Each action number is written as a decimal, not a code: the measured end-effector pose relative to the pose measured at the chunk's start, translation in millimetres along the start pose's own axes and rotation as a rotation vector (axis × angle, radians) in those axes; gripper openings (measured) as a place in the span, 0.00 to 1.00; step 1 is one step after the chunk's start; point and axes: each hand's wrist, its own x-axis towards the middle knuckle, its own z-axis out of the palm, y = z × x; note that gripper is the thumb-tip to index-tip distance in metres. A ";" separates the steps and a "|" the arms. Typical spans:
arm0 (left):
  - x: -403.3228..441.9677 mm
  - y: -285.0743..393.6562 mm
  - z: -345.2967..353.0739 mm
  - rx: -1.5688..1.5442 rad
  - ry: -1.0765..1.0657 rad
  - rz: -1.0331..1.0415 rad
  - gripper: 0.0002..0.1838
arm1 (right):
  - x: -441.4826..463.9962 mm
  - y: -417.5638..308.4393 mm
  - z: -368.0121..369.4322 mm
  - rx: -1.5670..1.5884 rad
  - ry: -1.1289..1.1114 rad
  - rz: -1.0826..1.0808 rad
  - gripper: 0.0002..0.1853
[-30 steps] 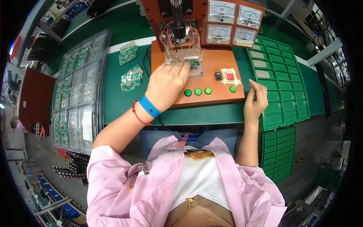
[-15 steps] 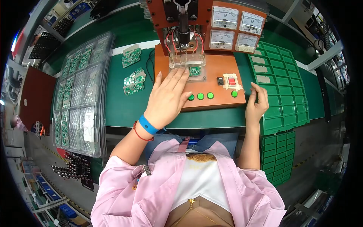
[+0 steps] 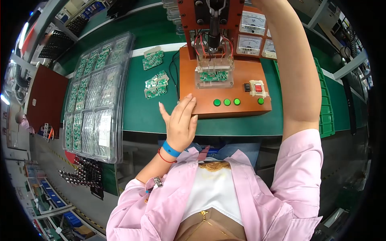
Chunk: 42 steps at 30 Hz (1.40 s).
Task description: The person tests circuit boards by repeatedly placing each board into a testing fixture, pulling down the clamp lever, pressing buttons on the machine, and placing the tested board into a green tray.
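My left hand (image 3: 181, 123) rests at the front left corner of the orange test box (image 3: 189, 102). Its fingers are stretched out and it holds nothing. A green circuit board (image 3: 214, 76) lies in the clear fixture (image 3: 213, 84) on the box, below a clear plate with pins and red wires (image 3: 215, 64). Above that hangs the dark rod of the press (image 3: 214, 34). My right arm (image 3: 295, 68) reaches up past the panel meters (image 3: 249, 44), and its hand is beyond the top edge.
Loose circuit boards (image 3: 156, 86) lie left of the box, beside stacked clear trays (image 3: 120, 116) of boards. Green buttons (image 3: 227, 102) and a red switch (image 3: 258, 87) sit on the box. A green tray (image 3: 326, 108) is at right, partly behind my arm.
My left hand has drawn back from the fixture to the box's front corner, uncovering the board. My right hand has gone from beside the box up out of view. The camera view has shifted.
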 end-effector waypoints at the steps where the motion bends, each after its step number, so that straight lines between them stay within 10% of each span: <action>1: -0.1 -1.1 1.0 -0.013 0.007 0.001 0.19 | -12.4 -9.4 3.2 -0.029 0.046 -0.119 0.10; 7: -1.7 -6.9 9.1 -0.074 0.041 0.023 0.20 | -96.3 16.2 27.0 -0.474 -0.067 -0.743 0.18; 9: -3.3 -8.1 11.0 -0.078 0.053 0.032 0.20 | -137.0 6.8 12.7 -0.490 -0.150 -0.417 0.29; 14: -6.6 -9.7 13.5 -0.095 0.071 0.023 0.21 | -216.1 54.6 -11.8 -0.186 0.430 0.188 0.36; 18: -7.4 -12.8 17.6 -0.112 0.094 0.039 0.21 | -251.4 95.2 -15.0 0.335 0.320 0.913 0.42; 26: -7.6 -12.9 17.4 -0.106 0.111 0.038 0.20 | -256.8 95.4 -4.9 0.257 0.376 0.819 0.34; 32: -8.0 -12.5 15.9 -0.092 0.101 0.035 0.21 | -290.5 58.3 42.3 -0.773 0.229 -0.005 0.29; 42: -8.3 -13.3 16.5 -0.125 0.104 0.027 0.20 | -303.2 61.6 74.6 -0.812 0.201 -0.039 0.28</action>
